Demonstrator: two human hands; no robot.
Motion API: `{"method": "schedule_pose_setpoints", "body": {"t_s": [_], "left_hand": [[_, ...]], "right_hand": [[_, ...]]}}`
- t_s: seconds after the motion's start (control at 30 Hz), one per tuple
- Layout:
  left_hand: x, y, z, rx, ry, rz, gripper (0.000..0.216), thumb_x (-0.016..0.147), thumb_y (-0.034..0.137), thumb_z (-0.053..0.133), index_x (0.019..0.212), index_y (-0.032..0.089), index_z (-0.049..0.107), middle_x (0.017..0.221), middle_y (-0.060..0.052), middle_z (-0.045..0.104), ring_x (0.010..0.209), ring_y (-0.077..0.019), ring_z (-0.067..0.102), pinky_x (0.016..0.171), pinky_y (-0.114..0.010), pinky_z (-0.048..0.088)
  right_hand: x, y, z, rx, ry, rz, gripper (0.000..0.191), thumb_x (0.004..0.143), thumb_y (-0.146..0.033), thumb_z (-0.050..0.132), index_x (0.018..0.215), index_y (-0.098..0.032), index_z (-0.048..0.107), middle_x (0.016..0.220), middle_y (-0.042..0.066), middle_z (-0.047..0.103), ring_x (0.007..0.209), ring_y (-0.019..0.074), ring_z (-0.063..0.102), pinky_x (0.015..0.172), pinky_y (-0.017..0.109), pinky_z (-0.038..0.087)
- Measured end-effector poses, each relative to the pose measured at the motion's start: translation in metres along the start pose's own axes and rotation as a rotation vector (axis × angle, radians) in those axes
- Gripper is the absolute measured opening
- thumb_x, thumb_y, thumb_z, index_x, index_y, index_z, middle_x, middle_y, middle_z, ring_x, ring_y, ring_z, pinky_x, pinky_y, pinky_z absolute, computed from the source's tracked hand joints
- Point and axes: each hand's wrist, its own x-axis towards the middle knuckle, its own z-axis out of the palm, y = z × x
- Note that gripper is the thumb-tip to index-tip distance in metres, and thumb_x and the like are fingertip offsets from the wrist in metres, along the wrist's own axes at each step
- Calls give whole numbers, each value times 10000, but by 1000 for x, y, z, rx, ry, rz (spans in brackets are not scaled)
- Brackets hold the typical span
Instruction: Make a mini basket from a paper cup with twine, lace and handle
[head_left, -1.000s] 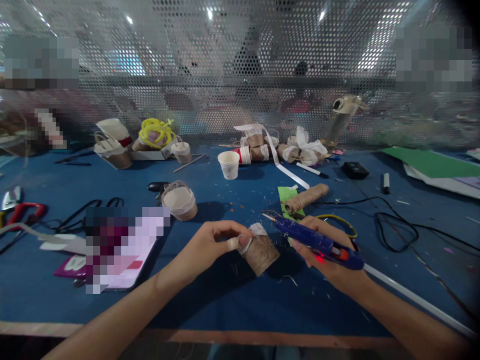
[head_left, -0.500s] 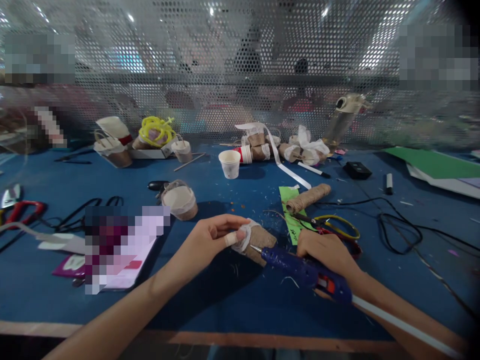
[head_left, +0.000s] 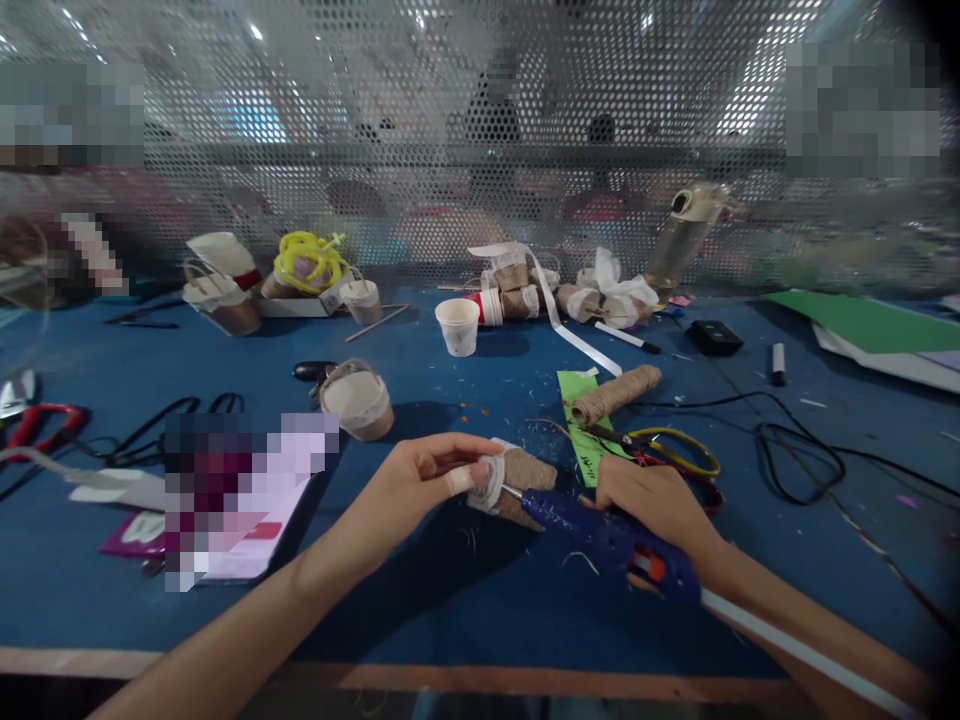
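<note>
My left hand (head_left: 431, 480) pinches the white-trimmed rim of a small twine-wrapped cup (head_left: 531, 472), which is tipped on its side above the blue table. A bandage wraps the left thumb. My right hand (head_left: 649, 505) is closed round a blue hot glue gun (head_left: 600, 530), with a long white glue stick (head_left: 795, 645) running out of its back. The gun's metal nozzle points left and meets the cup near the edge of its white trim; whether glue is coming out is too small to see. Beyond the right hand lies a roll of twine (head_left: 619, 393) on a green paper strip (head_left: 581, 440).
Scissors (head_left: 675, 450) lie past my right hand, near a black cable (head_left: 780, 450). A finished-looking small bucket (head_left: 360, 400) stands left of centre, a white paper cup (head_left: 459, 327) farther back. A phone (head_left: 262, 530) lies at left. Perforated metal (head_left: 420, 190) closes the back.
The cup has turned slightly in my left hand, and the glue gun's nozzle has shifted a little left along its trim. The view has moved slightly.
</note>
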Motion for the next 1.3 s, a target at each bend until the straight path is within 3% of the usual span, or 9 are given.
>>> {"method": "schedule_pose_setpoints", "body": {"t_s": [0.17, 0.37, 0.63, 1.03, 1.3], "left_hand": [[1, -3, 0, -13, -3, 9, 148, 811, 289, 802, 944, 224, 794, 978, -21, 791, 895, -144, 684, 853, -244, 499], [2, -3, -1, 27, -4, 44, 114, 824, 283, 781, 906, 205, 766, 931, -15, 760, 865, -141, 656, 833, -253, 487], [1, 2, -1, 98, 27, 59, 107, 839, 276, 754, 888, 183, 730, 898, -9, 728, 833, -133, 640, 802, -246, 484], [0, 0, 0, 125, 21, 67, 92, 836, 261, 744, 872, 180, 722, 884, -4, 729, 821, -128, 644, 809, -252, 492], [2, -3, -1, 109, 11, 71, 105, 830, 269, 757, 881, 183, 726, 883, -3, 728, 820, -125, 648, 802, -247, 494]], "right_hand": [[0, 0, -3, 40, -47, -1, 128, 870, -155, 497, 777, -238, 472, 737, -15, 585, 578, 131, 494, 539, 293, 265], [-2, 2, -1, 38, -37, 12, 155, 823, -115, 465, 743, -240, 416, 675, -29, 518, 541, 128, 458, 524, 294, 239], [-1, 5, 3, 141, 93, -6, 111, 863, -216, 547, 790, -233, 466, 712, -15, 546, 615, 129, 529, 561, 266, 315], [-1, -1, 4, 77, 78, -24, 263, 1002, -231, 444, 745, -219, 499, 684, -15, 529, 608, 120, 511, 555, 276, 294], [1, 2, 1, 91, 47, -20, 212, 955, -231, 506, 746, -223, 470, 687, -32, 506, 581, 106, 495, 548, 264, 298]]}}
